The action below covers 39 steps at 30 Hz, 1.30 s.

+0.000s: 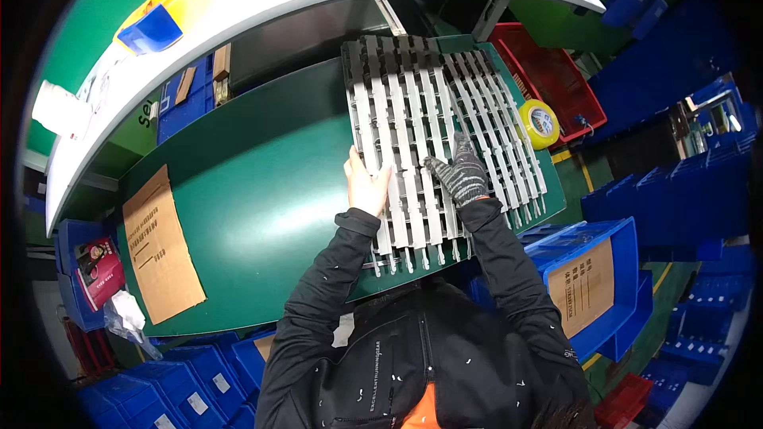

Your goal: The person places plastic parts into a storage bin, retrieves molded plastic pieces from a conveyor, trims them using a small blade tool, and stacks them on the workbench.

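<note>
Left hand (367, 188) and right hand (463, 176) on long strips (396, 115)

Well left of the grip lies one flat brown cardboard sheet (163, 250). The bare left hand touches the outermost pale, narrow strips, which form two ridged banks beneath both hands. The right hand, in one striped knit glove, lies mid-stack; I cannot tell whether either grasps. Farther right: one round yellow tape roll (540, 123), one red bin (586, 102).

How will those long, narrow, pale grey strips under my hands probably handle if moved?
The long, narrow, pale grey strips could slide on the glossy green tabletop. Being slender, they might flex if lifted singly; packed side by side, they seem unlikely to roll.
</note>
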{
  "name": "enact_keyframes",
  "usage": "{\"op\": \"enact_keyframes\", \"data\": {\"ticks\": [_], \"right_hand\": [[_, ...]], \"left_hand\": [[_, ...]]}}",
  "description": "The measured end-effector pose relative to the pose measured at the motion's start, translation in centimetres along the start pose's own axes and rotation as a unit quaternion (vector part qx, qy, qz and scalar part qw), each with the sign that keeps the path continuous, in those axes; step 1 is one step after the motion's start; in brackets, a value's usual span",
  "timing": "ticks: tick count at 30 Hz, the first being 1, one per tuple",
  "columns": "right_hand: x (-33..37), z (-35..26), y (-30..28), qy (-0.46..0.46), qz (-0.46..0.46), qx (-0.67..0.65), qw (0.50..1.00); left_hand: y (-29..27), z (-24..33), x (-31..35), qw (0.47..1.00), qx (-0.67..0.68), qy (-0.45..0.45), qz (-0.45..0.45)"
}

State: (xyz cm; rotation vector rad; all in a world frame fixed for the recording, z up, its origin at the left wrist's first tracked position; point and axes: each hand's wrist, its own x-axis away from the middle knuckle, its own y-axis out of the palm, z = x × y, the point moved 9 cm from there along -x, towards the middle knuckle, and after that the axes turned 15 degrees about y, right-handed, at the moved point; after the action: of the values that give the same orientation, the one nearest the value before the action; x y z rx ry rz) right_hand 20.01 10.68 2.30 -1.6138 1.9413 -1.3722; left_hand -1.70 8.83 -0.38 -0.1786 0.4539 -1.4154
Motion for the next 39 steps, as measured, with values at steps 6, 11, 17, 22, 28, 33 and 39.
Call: {"op": "enact_keyframes", "data": {"ticks": [6,11,17,22,28,33,39], "right_hand": [[-0.2,2.5,5.9,0.056,-0.019,0.076,0.995],[2.7,1.6,4.2,-0.015,0.012,-0.114,0.993],[7.6,6.6,-6.5,-0.093,0.137,-0.110,0.980],[9.6,8.4,-10.1,-0.050,0.153,-0.247,0.955],[5.0,6.9,-6.8,0.002,0.172,-0.060,0.983],[5.2,11.5,-10.8,0.090,0.210,-0.056,0.972],[1.2,26.4,-20.1,0.158,0.307,-0.160,0.925]], "left_hand": [[-0.3,-4.8,2.7,0.999,-0.038,-0.038,-0.009],[-3.2,-1.1,3.6,1.000,-0.014,0.013,0.022],[1.9,8.3,6.6,0.997,0.048,0.054,-0.002],[4.8,12.3,5.6,0.985,0.081,0.140,-0.068],[2.9,8.9,3.0,0.979,-0.027,0.203,0.012],[9.0,11.3,2.3,0.977,0.014,0.202,-0.062],[27.3,17.3,0.6,0.946,0.077,0.197,-0.246]]}}
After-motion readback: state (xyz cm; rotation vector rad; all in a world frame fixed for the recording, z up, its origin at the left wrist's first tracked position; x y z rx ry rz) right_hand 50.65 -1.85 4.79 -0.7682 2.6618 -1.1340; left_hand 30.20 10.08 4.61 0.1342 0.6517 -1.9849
